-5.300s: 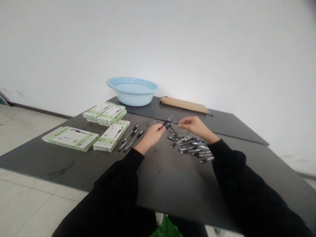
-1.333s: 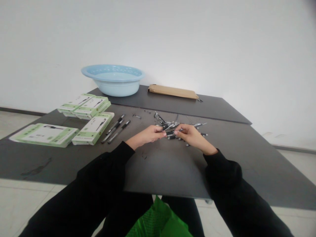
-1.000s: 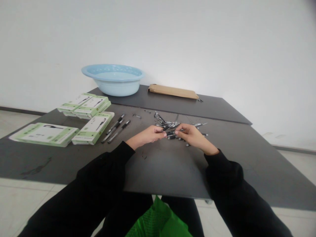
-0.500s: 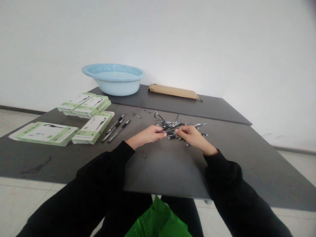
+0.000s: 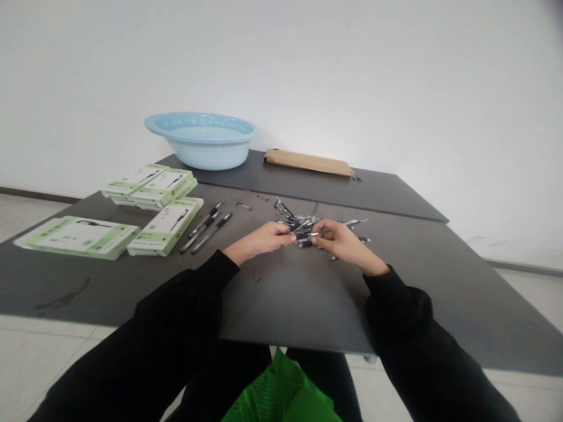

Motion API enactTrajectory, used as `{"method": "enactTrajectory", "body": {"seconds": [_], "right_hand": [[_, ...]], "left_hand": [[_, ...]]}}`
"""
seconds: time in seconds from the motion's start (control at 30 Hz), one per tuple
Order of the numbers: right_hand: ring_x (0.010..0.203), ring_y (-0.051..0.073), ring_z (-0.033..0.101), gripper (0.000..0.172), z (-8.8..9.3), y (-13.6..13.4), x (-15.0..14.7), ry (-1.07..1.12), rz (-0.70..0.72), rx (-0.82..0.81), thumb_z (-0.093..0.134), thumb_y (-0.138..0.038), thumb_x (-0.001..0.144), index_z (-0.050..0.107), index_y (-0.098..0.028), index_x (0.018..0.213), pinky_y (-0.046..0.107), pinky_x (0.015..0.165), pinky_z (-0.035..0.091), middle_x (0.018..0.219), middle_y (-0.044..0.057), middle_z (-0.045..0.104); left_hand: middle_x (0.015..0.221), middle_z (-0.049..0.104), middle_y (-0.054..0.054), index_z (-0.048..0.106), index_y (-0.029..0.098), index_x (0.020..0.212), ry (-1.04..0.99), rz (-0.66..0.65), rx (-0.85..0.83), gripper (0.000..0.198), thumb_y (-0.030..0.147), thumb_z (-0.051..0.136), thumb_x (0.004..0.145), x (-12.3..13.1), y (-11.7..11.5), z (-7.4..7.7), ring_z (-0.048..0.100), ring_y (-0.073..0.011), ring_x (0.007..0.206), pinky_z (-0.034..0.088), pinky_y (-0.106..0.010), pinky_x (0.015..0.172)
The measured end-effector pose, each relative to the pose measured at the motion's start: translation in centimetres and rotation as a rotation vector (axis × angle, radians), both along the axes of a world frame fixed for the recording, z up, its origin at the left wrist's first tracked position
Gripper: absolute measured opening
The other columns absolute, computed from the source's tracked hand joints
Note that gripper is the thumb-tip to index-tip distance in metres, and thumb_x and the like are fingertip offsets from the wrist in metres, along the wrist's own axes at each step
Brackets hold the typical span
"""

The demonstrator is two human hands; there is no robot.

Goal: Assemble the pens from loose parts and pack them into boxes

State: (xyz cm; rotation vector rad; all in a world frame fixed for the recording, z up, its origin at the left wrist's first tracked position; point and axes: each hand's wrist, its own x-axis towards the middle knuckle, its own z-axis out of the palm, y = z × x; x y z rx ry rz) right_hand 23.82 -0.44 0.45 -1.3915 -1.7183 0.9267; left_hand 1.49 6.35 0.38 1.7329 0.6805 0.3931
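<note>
While both sleeves rest toward the near edge of the dark table (image 5: 285, 305), the left hand (image 5: 263, 241) and the right hand (image 5: 342, 241) meet over its middle. Each hand is closed in a fingertip pinch on one end of a single black-and-silver pen (image 5: 305, 236). The pen is held roughly level, just above the tabletop, at the near side of a loose pile of pens (image 5: 308, 221). Which end carries the tip cannot be made out.

Assessment: the pen looks light, slim and rigid, with a smooth barrel that may slip. A thumb-and-forefinger hold on the barrel near each end appears soundest.

Three more pens (image 5: 206, 225) lie side by side to the left, well apart from the left hand. Beside them sit green-and-white boxes (image 5: 165, 226). A pale blue basin (image 5: 201, 140) and a brown envelope (image 5: 308, 162) lie at the far side.
</note>
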Motion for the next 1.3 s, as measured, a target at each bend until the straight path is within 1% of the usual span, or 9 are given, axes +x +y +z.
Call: {"method": "enactTrajectory", "body": {"seconds": [0.17,0.33,0.5,0.67,0.8,1.03,1.1,1.17,1.3], "right_hand": [[0.055,0.011,0.048,0.027,0.0,0.2,0.3,-0.028,-0.006,0.002,0.064,-0.043,0.08,0.061,-0.017,0.085,0.024,0.052,0.034,0.069,0.0,0.059],[0.053,0.011,0.042,0.04,0.6,0.0,-0.2,-0.207,-0.004,0.075,0.051,-0.05,0.088,0.058,-0.017,0.067,0.025,0.051,0.03,0.058,-0.001,0.051],[0.053,0.009,0.045,0.032,1.2,-0.6,-0.6,-0.098,0.006,0.032,0.064,-0.044,0.08,0.061,-0.017,0.096,0.023,0.049,0.032,0.073,0.0,0.059],[0.054,0.011,0.047,0.024,0.7,-0.4,-0.4,-0.118,-0.024,0.021,0.063,-0.04,0.08,0.063,-0.016,0.084,0.024,0.051,0.033,0.068,0.001,0.06],[0.056,0.012,0.048,0.023,0.4,-0.2,-0.3,-0.18,-0.026,0.052,0.06,-0.039,0.082,0.064,-0.016,0.081,0.024,0.052,0.035,0.066,0.001,0.059],[0.058,0.013,0.049,0.023,0.2,-0.2,-0.6,-0.178,-0.041,0.071,0.059,-0.038,0.082,0.063,-0.016,0.078,0.027,0.055,0.038,0.066,0.002,0.061],[0.058,0.014,0.049,0.022,0.5,-0.3,-0.3,-0.14,-0.06,0.045,0.06,-0.038,0.08,0.063,-0.016,0.081,0.027,0.056,0.039,0.069,0.003,0.061],[0.061,0.014,0.051,0.022,1.0,-0.5,0.2,-0.069,-0.075,0.029,0.057,-0.032,0.079,0.062,-0.017,0.093,0.028,0.058,0.041,0.08,0.004,0.064],[0.075,0.016,0.055,0.041,1.9,-0.7,1.8,0.018,-0.073,0.056,0.045,-0.019,0.075,0.058,-0.02,0.114,0.031,0.071,0.046,0.104,0.006,0.063]], "left_hand": [[0.053,0.042,0.006,0.053,0.015,0.072,0.007,-0.008,0.013,0.035,0.049,0.061,0.078,0.0,0.2,-0.3,0.034,-0.0054,0.043,0.023,-0.02,0.042],[0.053,0.042,0.006,0.056,0.015,0.074,0.007,-0.027,0.03,0.036,0.051,0.06,0.079,0.1,0.4,-0.6,0.034,-0.0057,0.042,0.023,-0.02,0.041],[0.053,0.042,0.006,0.055,0.015,0.072,0.01,-0.018,0.026,0.037,0.051,0.062,0.077,0.1,0.3,-0.5,0.035,-0.0061,0.044,0.023,-0.02,0.042],[0.053,0.043,0.005,0.055,0.015,0.07,0.011,-0.018,0.045,0.039,0.053,0.06,0.078,0.0,0.3,-0.6,0.035,-0.0061,0.044,0.024,-0.02,0.043],[0.055,0.045,0.004,0.06,0.014,0.074,0.021,-0.017,0.068,0.04,0.054,0.059,0.078,0.0,0.2,-0.6,0.036,-0.0067,0.045,0.024,-0.02,0.044],[0.058,0.046,0.003,0.059,0.013,0.067,-0.013,0.004,0.131,0.042,0.054,0.061,0.076,0.1,0.5,-0.9,0.039,-0.0088,0.054,0.026,-0.021,0.049],[0.059,0.045,0.003,0.058,0.013,0.065,-0.01,0.017,0.155,0.043,0.055,0.062,0.075,0.0,0.7,-0.9,0.039,-0.0091,0.056,0.026,-0.021,0.05],[0.058,0.043,0.003,0.059,0.013,0.066,-0.003,0.031,0.173,0.043,0.055,0.062,0.075,-0.2,0.9,-0.6,0.037,-0.0091,0.056,0.025,-0.021,0.051],[0.058,0.042,0.004,0.058,0.014,0.065,0.008,0.057,0.21,0.041,0.053,0.06,0.077,-0.6,1.2,-0.1,0.036,-0.0091,0.056,0.024,-0.022,0.052]]}}
